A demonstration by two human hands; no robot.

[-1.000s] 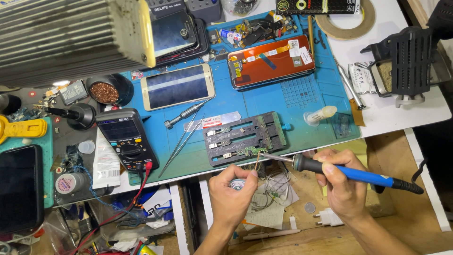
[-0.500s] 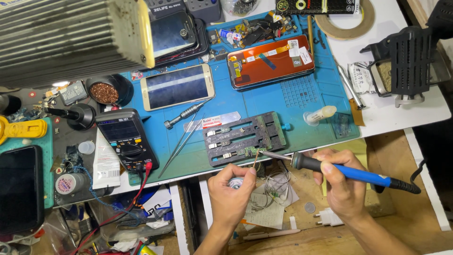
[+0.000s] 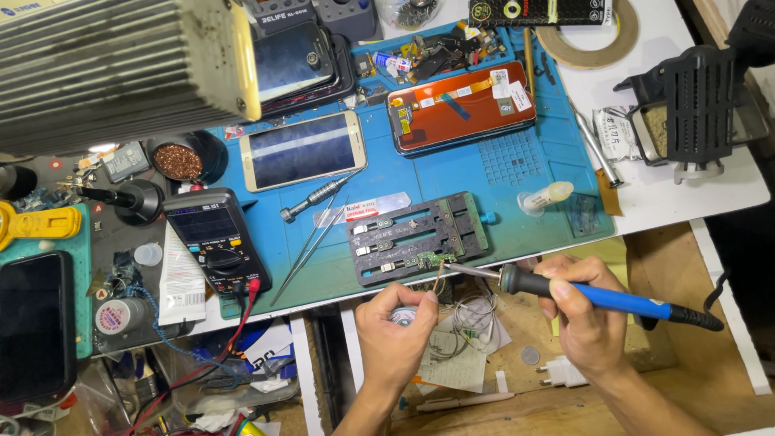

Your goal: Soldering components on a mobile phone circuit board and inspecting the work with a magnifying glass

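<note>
Two hands work at the near edge of a blue mat [image 3: 517, 173]. Right hand [image 3: 583, 311]: fingers curled tight around the blue handle of a soldering iron [image 3: 601, 297], held like a pen, its tip laid almost flat and aimed left at a small circuit board [image 3: 434, 259]. Board: clamped at the near edge of a dark holder [image 3: 420, 236], which sits on the mat near its front. Left hand [image 3: 397, 331]: fingers closed around a small round spool [image 3: 406, 315], thumb and forefinger pinching a thin strand [image 3: 438, 278] that rises to meet the board just beside the iron's tip; whether the strand is solder or wick cannot be told. Contact between tip and board is too fine to confirm; they appear touching or nearly so.

Step in hand, as judged: working a joint on the clamped board, heat and strand brought to one spot. Next move calls for a steady tip held on that single pad, the strand fed or drawn slowly, and both hands braced so that neighbouring parts stay unbridged.

Also present: multimeter [image 3: 211, 240] with red lead, tweezers [image 3: 311, 242], screwdriver [image 3: 316, 199], two phones, a tape roll [image 3: 588, 34].
</note>
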